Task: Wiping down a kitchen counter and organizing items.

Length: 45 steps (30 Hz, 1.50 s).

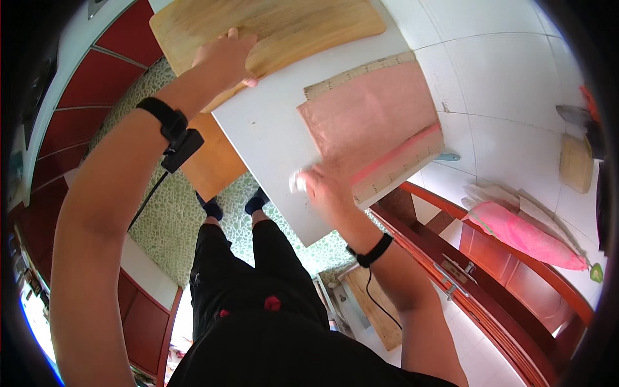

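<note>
My left hand [228, 55] lies on a wooden board [285, 29], its fingers spread on the surface and its thumb at the near edge. A crumpled white wad [298, 181], perhaps tissue or cloth, is in my right hand [325, 189], which is slightly blurred and low over the white tabletop [271, 140]. Beside that hand lies a pink sheet [372, 104] on top of a beige mat [396, 184] with printed marks. A small dark speck shows on the tabletop between my hands.
White wall tiles [503, 77] border the tabletop at the right. A knife [574, 114] hangs there, above a pink bag [527, 234]. A turquoise handle [447, 156] pokes out by the mat. An orange-brown panel [213, 155] is below the table's left edge. A red-brown door [512, 271] stands at lower right.
</note>
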{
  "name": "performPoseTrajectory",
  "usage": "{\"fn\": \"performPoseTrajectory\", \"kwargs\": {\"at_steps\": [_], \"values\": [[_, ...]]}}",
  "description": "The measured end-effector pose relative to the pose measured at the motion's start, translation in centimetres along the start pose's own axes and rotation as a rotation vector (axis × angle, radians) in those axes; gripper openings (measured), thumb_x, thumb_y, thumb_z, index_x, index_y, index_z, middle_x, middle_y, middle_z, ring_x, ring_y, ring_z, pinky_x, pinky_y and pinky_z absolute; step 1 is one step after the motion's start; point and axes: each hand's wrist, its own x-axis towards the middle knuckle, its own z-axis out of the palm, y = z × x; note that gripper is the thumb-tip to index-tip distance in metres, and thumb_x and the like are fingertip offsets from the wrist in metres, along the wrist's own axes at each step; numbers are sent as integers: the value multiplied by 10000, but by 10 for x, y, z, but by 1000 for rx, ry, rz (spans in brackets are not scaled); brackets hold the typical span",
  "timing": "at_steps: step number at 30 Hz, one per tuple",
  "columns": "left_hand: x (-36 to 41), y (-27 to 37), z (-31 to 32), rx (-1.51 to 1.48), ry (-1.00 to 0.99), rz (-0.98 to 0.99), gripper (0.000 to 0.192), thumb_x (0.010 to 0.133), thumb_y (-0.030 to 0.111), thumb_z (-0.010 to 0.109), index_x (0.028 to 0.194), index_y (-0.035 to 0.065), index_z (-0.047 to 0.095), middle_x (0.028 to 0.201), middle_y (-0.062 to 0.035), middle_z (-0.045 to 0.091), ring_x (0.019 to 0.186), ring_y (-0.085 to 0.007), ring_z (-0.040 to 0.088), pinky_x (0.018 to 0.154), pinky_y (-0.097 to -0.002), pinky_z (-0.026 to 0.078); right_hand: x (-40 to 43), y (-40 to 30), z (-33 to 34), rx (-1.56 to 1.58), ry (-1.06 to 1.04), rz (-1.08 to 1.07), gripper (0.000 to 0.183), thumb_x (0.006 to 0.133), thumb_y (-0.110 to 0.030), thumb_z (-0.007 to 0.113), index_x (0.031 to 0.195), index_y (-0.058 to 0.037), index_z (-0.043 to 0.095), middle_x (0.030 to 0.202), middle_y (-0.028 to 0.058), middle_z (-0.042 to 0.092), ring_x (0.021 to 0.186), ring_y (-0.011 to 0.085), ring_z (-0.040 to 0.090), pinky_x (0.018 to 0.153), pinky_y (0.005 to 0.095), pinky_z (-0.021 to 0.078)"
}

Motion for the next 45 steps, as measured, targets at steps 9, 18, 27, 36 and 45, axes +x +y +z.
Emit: {"fn": "performPoseTrajectory", "kwargs": {"at_steps": [9, 18, 27, 36, 45], "values": [[0, 14, -11, 10, -103, -4, 1066, 701, 384, 886, 1609, 246, 344, 1655, -216, 297, 1466, -368, 420, 1154, -491, 402, 37, 20, -1, 60, 251, 176, 166, 840, 40, 635, 876, -121, 658, 788, 60, 640, 782, 303, 634, 657, 429, 505], [5, -7, 2, 32, -12, 12, 1071, 720, 402, 892, 1614, 210, 336, 1641, -237, 314, 1427, -372, 470, 1110, -490, 436, -64, -23, 5, 86, 268, 226, 158, 831, 12, 674, 897, -132, 683, 863, 47, 645, 791, 264, 647, 669, 377, 531], [7, -6, -1, -52, -42, -13, 1088, 685, 354, 901, 1611, 213, 347, 1651, -244, 281, 1469, -388, 406, 1160, -495, 376, -129, 25, -34, 274, 760, 705, 96, 941, -39, 680, 1030, -36, 718, 886, 99, 654, 752, 201, 639, 696, 315, 518], [9, -4, 3, -34, -38, 10, 1068, 711, 323, 898, 1610, 183, 340, 1643, -264, 277, 1471, -381, 397, 1151, -451, 391, -141, 139, -69, 19, 894, 787, 115, 903, -79, 670, 994, -29, 720, 944, 160, 705, 850, 343, 692, 765, 418, 556], [-4, 28, 6, 193, 104, 50, 828, 774, 248, 871, 1496, 96, 497, 1513, -209, 506, 1409, -348, 476, 1160, -458, 384, -151, 106, -30, -109, 787, 699, 60, 895, -116, 646, 921, -77, 684, 925, 152, 676, 830, 391, 662, 721, 488, 541]]}}
